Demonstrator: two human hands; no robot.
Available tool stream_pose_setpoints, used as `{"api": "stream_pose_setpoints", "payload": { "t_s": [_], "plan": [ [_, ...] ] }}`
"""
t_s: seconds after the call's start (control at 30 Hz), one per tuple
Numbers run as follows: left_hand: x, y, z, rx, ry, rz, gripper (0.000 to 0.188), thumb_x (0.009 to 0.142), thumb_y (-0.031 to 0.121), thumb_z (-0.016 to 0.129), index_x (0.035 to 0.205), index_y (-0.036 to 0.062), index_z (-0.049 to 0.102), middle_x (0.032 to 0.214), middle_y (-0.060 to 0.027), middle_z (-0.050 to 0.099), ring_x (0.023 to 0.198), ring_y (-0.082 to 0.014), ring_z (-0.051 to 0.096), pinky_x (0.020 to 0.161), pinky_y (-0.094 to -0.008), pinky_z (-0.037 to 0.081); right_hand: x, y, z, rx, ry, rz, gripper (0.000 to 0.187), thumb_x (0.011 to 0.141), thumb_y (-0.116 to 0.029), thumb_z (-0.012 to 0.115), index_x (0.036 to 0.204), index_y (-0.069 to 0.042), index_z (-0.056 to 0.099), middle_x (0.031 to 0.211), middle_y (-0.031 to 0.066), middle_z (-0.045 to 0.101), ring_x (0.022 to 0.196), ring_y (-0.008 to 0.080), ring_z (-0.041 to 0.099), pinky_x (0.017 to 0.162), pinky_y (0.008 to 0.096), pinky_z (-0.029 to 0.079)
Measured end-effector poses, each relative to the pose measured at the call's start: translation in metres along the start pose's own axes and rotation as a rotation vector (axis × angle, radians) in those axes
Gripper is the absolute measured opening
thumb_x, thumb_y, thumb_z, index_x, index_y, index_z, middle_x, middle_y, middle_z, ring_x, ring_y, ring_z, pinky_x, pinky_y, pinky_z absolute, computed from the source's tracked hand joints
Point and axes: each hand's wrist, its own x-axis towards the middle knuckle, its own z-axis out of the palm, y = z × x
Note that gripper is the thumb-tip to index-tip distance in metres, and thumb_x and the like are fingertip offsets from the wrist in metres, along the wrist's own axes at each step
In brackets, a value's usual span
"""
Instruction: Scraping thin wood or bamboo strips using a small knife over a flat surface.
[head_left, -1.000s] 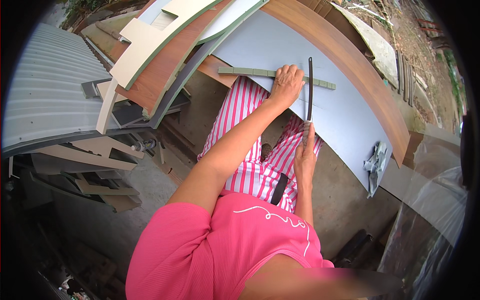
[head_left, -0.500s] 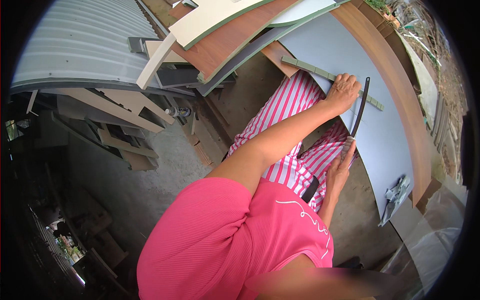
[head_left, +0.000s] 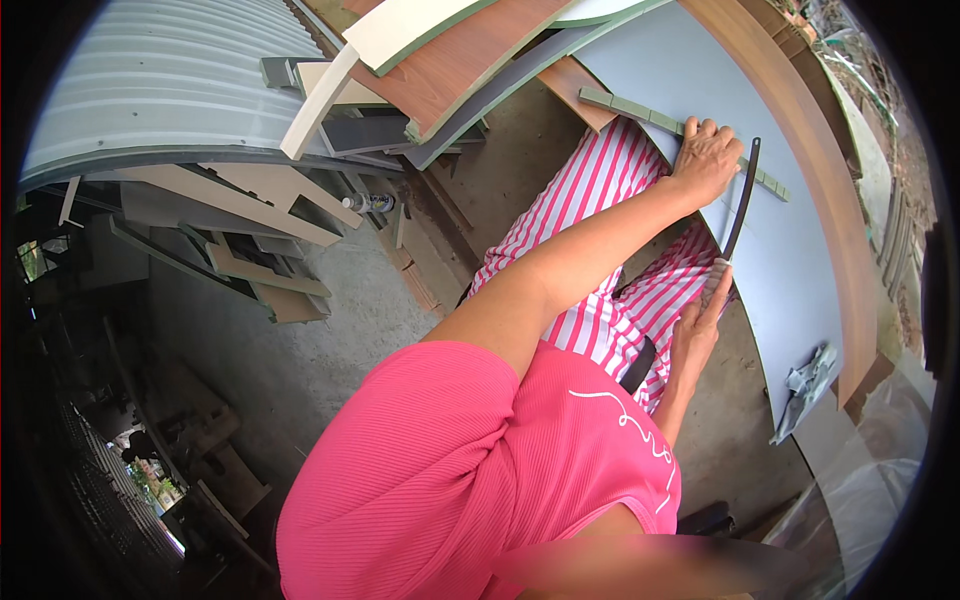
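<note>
Left hand (head_left: pixel 708 160) clasps green strip (head_left: pixel 635 111); right hand (head_left: pixel 698 322) grips dark blade (head_left: pixel 744 200) at base. Strip already shows segments; remainder I cannot tell.

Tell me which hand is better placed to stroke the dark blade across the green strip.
Probably the right hand: it holds the dark blade by one end, while the left hand rests on the green strip.
</note>
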Motion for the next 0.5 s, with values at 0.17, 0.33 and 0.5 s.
{"api": "stream_pose_setpoints", "payload": {
  "t_s": [0.17,0.33,0.5],
  "plan": [
    [-0.002,0.001,0.001,0.004,-0.010,-0.015,0.016,0.077,0.020,0.073,0.087,0.0105,0.064,0.094,-0.0050,0.059,0.094,-0.0255,0.051,0.090,-0.0437,0.031,0.025,-0.017,-0.009,-0.025,-0.055,0.045,0.066,0.093,-0.009,0.042,0.151,-0.030,0.018,0.097,0.0250,0.066,0.074,0.0379,0.065,0.070,0.0458,0.047],
    [-0.002,0.002,0.001,-0.002,-0.016,-0.018,0.016,0.077,0.020,0.073,0.086,0.0100,0.064,0.093,-0.0054,0.059,0.094,-0.0256,0.051,0.090,-0.0435,0.031,0.033,-0.020,-0.009,0.003,-0.106,0.109,0.067,0.094,-0.010,0.043,0.151,-0.035,0.019,0.113,0.0260,0.062,0.085,0.0322,0.066,0.075,0.0416,0.049],
    [-0.001,0.000,0.001,-0.005,-0.012,0.000,0.015,0.077,0.020,0.072,0.085,0.0094,0.064,0.092,-0.0056,0.059,0.093,-0.0254,0.051,0.088,-0.0424,0.031,0.011,-0.003,-0.002,-0.049,-0.068,0.092,0.066,0.093,-0.010,0.042,0.151,-0.033,0.019,0.107,0.0265,0.064,0.081,0.0363,0.066,0.072,0.0449,0.048]
  ]
}}
